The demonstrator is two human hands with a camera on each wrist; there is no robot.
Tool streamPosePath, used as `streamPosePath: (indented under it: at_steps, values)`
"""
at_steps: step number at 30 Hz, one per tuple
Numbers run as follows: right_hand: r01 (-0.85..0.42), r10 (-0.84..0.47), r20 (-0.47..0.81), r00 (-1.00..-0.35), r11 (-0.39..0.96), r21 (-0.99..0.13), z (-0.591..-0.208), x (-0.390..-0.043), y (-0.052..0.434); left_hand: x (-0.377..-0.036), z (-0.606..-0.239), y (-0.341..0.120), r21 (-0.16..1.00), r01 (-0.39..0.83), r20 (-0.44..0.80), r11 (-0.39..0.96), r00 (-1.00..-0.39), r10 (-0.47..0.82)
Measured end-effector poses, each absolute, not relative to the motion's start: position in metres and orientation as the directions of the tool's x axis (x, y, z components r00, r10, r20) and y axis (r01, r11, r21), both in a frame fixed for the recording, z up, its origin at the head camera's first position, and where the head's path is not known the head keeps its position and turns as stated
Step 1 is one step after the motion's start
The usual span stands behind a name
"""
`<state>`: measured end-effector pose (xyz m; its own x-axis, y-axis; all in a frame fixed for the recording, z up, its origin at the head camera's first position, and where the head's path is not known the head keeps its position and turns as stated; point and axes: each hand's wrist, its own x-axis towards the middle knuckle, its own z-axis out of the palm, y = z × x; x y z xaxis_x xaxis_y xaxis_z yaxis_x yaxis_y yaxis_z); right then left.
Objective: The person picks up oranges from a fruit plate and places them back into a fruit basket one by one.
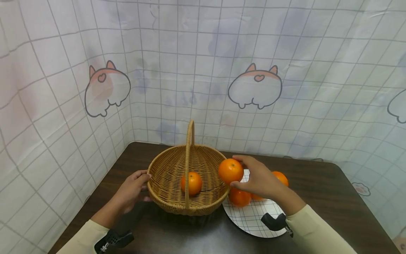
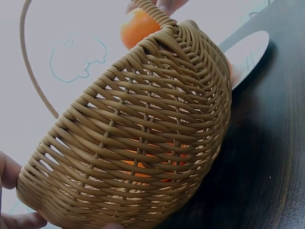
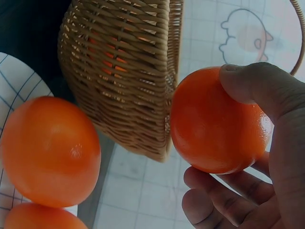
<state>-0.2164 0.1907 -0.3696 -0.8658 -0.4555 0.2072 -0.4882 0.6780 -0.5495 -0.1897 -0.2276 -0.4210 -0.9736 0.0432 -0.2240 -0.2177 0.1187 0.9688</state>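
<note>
A wicker basket (image 1: 168, 155) with a tall arched handle stands on the table, and one orange (image 1: 195, 183) lies inside it. My left hand (image 1: 131, 190) grips the basket's left rim, thumb on the edge; in the left wrist view, fingertips (image 2: 9, 171) show at the rim. Held between the thumb and fingers of my right hand (image 1: 261, 178) is another orange (image 1: 230, 171), at the basket's right rim. The right wrist view shows this held orange (image 3: 217, 121) beside the wicker wall. Below that hand, several oranges (image 1: 240, 197) sit on a plate, partly hidden by the hand.
The round white plate (image 1: 253, 222) with a grid pattern is just right of the basket. The dark wooden table (image 1: 330, 204) meets a white grid-patterned curtain (image 1: 203, 70) behind and at the sides. Black wrist mounts (image 1: 274, 221) are on both sleeves.
</note>
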Motion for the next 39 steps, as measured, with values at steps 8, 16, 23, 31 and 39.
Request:
streamPosePath:
  at_steps: [8,16,23,31,39]
  values:
    - [-0.48,-0.459,0.191,-0.868,0.675,-0.56,-0.37,-0.215,0.182,-0.189,-0.421,-0.226,0.968,-0.221,-0.227,0.116,-0.973,0.044]
    - [-0.486,-0.465,0.19,-0.865,0.676,-0.554,-0.373,-0.214,0.18,-0.189,-0.421,-0.225,0.967,-0.225,-0.231,0.12,-0.972,0.036]
    - [-0.484,-0.473,0.181,-0.862,0.666,-0.568,-0.375,-0.212,0.183,-0.19,-0.423,-0.224,0.967,-0.225,-0.229,0.118,-0.973,0.028]
    - [-0.466,-0.458,0.174,-0.872,0.664,-0.585,-0.381,-0.209,0.196,-0.189,-0.423,-0.225,0.967,-0.227,-0.231,0.119,-0.973,0.027]
    - [-0.403,-0.415,0.126,-0.901,0.696,-0.595,-0.388,-0.208,0.215,-0.19,-0.424,-0.227,0.969,-0.221,-0.225,0.112,-0.974,0.027]
